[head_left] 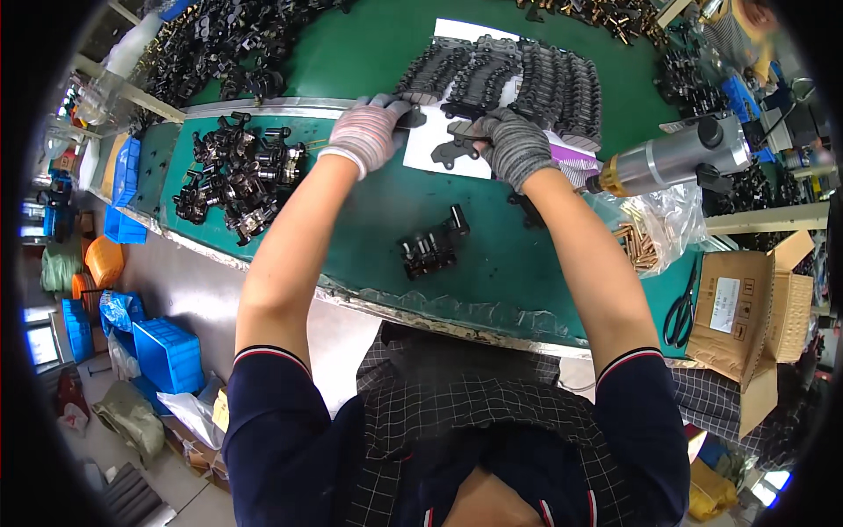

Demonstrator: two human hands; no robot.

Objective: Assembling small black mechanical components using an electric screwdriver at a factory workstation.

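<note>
My right hand (516, 145), in a dark-grey knitted glove, is pinching a flat, dark-grey plate (463, 129); its long axis is running roughly left to right, its free end pointing left, jutting past my fingertips over a white rectangular sheet (424, 158). My left hand (364, 133), in a pinkish-white knitted glove, is touching a small, flat dark piece (413, 118) at its fingertips' right; whether they're clamped, I cannot tell.

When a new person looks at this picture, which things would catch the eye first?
Probably the pale-gloved left hand and grey-gloved right hand, upper centre, near rows of dark plates. Next, the large silver tool at the right of the green table, and the nearer heap of black parts on the table's left.
</note>
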